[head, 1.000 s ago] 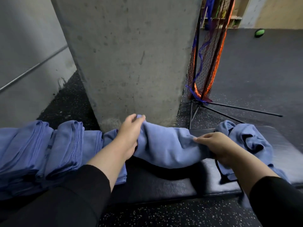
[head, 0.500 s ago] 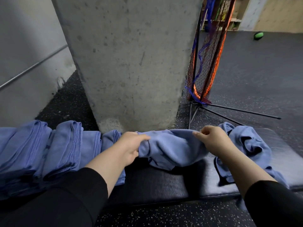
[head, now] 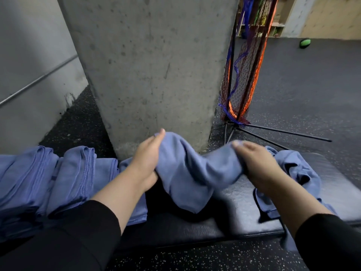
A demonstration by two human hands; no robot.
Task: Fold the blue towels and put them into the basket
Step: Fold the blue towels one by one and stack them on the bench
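Observation:
A blue towel (head: 191, 173) hangs between my two hands above the black padded bench (head: 244, 214). My left hand (head: 148, 159) grips its left end, fingers on top and thumb under. My right hand (head: 256, 163) grips the right end, blurred by motion. The towel's middle sags down toward the pad. A row of folded blue towels (head: 48, 178) lies on the bench at the left. A crumpled blue towel (head: 300, 169) lies on the pad behind my right hand. No basket is in view.
A concrete pillar (head: 148, 65) stands right behind the bench. An orange and blue net on a black tripod stand (head: 246, 75) is at its right. A green ball (head: 305, 43) lies far off on the dark rubber floor. A grey wall with a rail runs at the left.
Both hands have lifted the towel off the pad. The towel now hangs bunched and sagging between them.

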